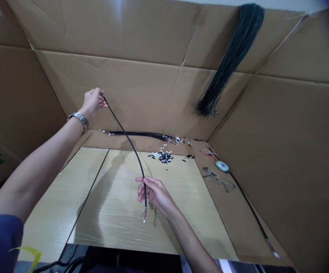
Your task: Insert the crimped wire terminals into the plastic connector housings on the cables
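A black cable point(130, 141) is stretched at a slant between my two hands, bowing slightly. My left hand point(93, 101), raised near the back cardboard wall, has its fingers closed on the upper end. Lower down, over the table, my right hand point(154, 192) pinches the cable near its other end between thumb and fingers. Below that grip, thin colored wires point(145, 214) stick out of the black jacket, with a small white tip. The cable's upper tip is mostly hidden by my left fingers.
A bundle of black cables point(144, 134) lies along the back wall. In front of it is a pile of small black and white pieces point(164, 157). Eyeglasses point(219, 179), a pale rounded object point(222, 166) and another cable point(248, 204) lie right. Dark strands point(232, 60) hang over the cardboard wall point(141, 87).
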The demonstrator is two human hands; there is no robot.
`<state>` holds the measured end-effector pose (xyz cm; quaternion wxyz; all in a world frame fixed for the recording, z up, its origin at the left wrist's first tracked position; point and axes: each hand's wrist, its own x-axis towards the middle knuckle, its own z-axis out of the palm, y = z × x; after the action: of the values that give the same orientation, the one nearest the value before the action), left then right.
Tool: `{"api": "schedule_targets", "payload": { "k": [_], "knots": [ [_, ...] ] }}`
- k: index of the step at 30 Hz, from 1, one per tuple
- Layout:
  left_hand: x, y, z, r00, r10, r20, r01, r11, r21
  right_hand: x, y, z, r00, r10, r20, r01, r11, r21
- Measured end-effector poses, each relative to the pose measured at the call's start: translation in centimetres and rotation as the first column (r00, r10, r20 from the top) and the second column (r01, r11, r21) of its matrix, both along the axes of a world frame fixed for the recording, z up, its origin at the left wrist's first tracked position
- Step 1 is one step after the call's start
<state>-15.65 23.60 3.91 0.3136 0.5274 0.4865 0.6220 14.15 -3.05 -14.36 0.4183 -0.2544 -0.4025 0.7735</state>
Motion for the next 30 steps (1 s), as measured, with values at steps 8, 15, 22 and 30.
{"api": "schedule_targets", "payload": {
  "k": [8, 15, 22, 30],
  "knots": [
    [2.1, -2.3, -1.4, 0.996, -0.07, 0.058, 0.078, 0.988, -0.136, -0.7, 1.5, 1.0, 0.999, 0.031, -0.017, -0.032, 0.998, -0.053],
    [7.8, -4.4, -4.3, 0.981, -0.191, 0.02, 0.192, 0.97, -0.152, -1.8, 6.6, 2.4, 0.997, -0.057, 0.043, 0.057, 0.998, -0.006],
    [6.9, -1.5, -3.8, 0.999, -0.024, 0.042, 0.028, 0.993, -0.111, 0.8, 3.5, 0.6, 0.969, -0.032, 0.243, 0.02, 0.998, 0.052],
    [2.0, -5.4, -8.3, 0.995, 0.098, -0.021, -0.099, 0.992, -0.079, 8.0, 5.8, 1.3, 0.689, -0.383, 0.616, 0.113, 0.895, 0.431]
  ]
}}
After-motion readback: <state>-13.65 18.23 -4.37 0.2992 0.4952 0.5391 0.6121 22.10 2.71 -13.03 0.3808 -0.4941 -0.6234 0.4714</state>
